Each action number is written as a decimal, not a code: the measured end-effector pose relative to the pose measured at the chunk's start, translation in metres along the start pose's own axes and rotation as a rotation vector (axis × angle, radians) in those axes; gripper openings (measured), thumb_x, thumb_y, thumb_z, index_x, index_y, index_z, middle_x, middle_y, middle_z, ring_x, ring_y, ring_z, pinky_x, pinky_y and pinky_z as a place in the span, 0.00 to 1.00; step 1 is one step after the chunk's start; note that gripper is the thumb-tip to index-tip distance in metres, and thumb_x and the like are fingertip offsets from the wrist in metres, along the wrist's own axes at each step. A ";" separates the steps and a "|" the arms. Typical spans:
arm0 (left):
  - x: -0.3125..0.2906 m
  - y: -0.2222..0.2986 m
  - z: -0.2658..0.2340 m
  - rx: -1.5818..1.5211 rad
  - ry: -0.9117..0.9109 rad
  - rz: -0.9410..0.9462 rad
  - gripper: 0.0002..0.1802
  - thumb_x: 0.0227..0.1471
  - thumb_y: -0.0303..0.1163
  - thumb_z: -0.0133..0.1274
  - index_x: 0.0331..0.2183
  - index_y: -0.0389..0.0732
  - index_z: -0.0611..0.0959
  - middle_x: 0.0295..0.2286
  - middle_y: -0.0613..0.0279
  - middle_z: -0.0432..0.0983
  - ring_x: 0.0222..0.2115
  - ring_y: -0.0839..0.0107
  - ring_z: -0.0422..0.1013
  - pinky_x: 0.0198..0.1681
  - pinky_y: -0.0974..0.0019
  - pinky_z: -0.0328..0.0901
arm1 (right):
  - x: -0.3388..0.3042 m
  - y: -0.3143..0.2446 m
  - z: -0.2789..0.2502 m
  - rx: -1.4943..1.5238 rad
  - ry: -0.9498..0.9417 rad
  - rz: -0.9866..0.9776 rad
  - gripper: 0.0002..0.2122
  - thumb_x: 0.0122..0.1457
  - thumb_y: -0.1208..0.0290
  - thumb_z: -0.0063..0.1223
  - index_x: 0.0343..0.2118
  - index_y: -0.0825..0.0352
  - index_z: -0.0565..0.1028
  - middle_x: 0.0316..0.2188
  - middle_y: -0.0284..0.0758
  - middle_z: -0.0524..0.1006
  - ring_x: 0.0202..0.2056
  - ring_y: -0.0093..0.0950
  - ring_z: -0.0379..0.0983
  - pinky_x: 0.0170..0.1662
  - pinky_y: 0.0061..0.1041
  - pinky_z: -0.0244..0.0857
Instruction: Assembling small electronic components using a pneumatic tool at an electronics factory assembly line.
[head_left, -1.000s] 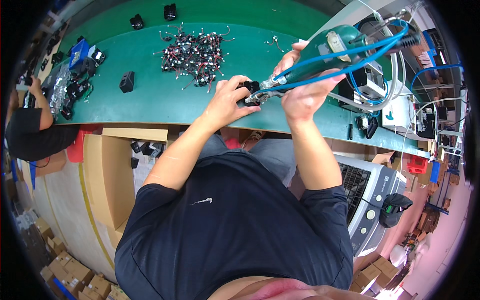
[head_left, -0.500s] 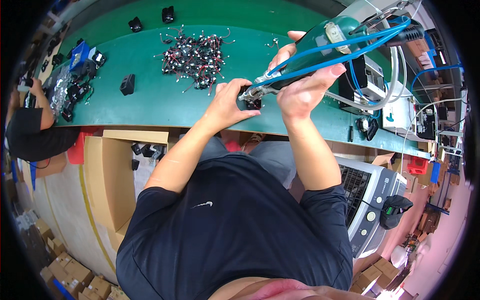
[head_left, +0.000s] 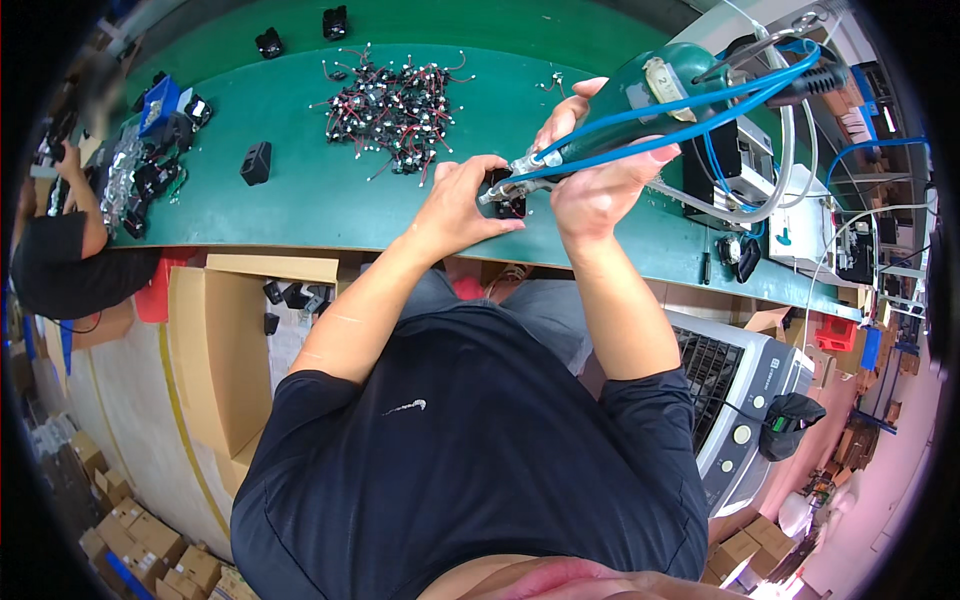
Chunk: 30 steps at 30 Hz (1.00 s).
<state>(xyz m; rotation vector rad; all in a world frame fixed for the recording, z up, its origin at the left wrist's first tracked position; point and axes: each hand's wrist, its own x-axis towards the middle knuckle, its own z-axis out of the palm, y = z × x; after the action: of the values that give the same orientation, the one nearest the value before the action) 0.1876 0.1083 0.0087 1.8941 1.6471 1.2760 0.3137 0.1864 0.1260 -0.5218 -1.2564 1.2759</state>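
Note:
A green powered screwdriver (head_left: pixel 690 72) with blue air tubes and a black cord rests in my right hand (head_left: pixel 598 198), its fingers wrapped round the lower body. The metal nose of the tool slants down to the left, over a small black part (head_left: pixel 514 208) on the green bench. My left hand (head_left: pixel 452 210) grips that part from the left, index finger beyond it and thumb on the near side. The hand and the tool nose cover much of the part, so its exact kind cannot be made out.
A heap of black units with red and black wires (head_left: pixel 395 115) lies beyond my left hand. A black housing (head_left: pixel 256 163) stands left of it. Machines with white panels (head_left: pixel 745 155) occupy the right. An open cardboard box (head_left: pixel 225 350) is below the bench; a co-worker (head_left: pixel 65 260) sits far left.
My right hand and the screwdriver have shifted slightly left, and more of the black part shows beside the nose. My left hand keeps its grip with barely any movement.

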 end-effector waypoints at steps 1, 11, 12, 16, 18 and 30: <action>0.000 -0.001 0.000 0.001 -0.011 -0.004 0.48 0.32 0.45 0.78 0.54 0.42 0.74 0.46 0.58 0.78 0.45 0.58 0.74 0.51 0.58 0.59 | 0.000 0.002 -0.001 -0.008 -0.007 -0.011 0.51 0.54 0.16 0.26 0.48 0.71 0.69 0.19 0.36 0.72 0.20 0.27 0.71 0.24 0.23 0.65; 0.042 0.004 -0.029 0.087 -0.044 0.106 0.47 0.38 0.41 0.75 0.59 0.39 0.72 0.53 0.50 0.72 0.56 0.50 0.66 0.61 0.51 0.59 | 0.078 -0.117 -0.020 -0.151 0.060 -0.318 0.33 0.69 0.38 0.41 0.56 0.69 0.65 0.31 0.37 0.75 0.27 0.28 0.71 0.30 0.29 0.69; 0.060 0.002 -0.038 0.159 0.024 0.146 0.47 0.39 0.39 0.73 0.59 0.39 0.72 0.53 0.50 0.71 0.56 0.50 0.66 0.62 0.51 0.58 | 0.077 -0.123 -0.020 -0.174 0.072 -0.342 0.28 0.70 0.43 0.44 0.56 0.68 0.66 0.31 0.37 0.75 0.26 0.28 0.71 0.30 0.29 0.69; 0.172 -0.047 -0.073 0.497 0.024 -0.126 0.40 0.41 0.41 0.68 0.56 0.38 0.75 0.52 0.48 0.73 0.56 0.49 0.67 0.59 0.47 0.61 | 0.049 -0.091 -0.036 -0.285 0.154 -0.348 0.10 0.73 0.66 0.46 0.48 0.66 0.65 0.38 0.40 0.76 0.27 0.26 0.74 0.27 0.24 0.69; 0.218 -0.085 -0.077 0.591 -0.112 -0.306 0.39 0.40 0.41 0.69 0.55 0.42 0.77 0.51 0.49 0.74 0.55 0.50 0.70 0.57 0.46 0.63 | 0.032 -0.076 -0.037 -0.396 0.144 -0.335 0.10 0.73 0.66 0.45 0.46 0.67 0.64 0.38 0.37 0.73 0.30 0.25 0.73 0.36 0.24 0.69; 0.054 -0.107 -0.209 0.878 0.314 -0.310 0.14 0.61 0.43 0.54 0.45 0.51 0.86 0.46 0.60 0.80 0.48 0.54 0.75 0.50 0.51 0.71 | 0.031 -0.087 -0.022 -0.758 0.292 -0.709 0.20 0.66 0.70 0.57 0.55 0.73 0.64 0.52 0.45 0.71 0.51 0.33 0.70 0.55 0.32 0.65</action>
<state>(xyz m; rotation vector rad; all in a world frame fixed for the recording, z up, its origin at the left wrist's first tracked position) -0.0455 0.1250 0.0671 1.7508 2.8735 0.7949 0.3632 0.1955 0.2069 -0.6742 -1.4655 0.0978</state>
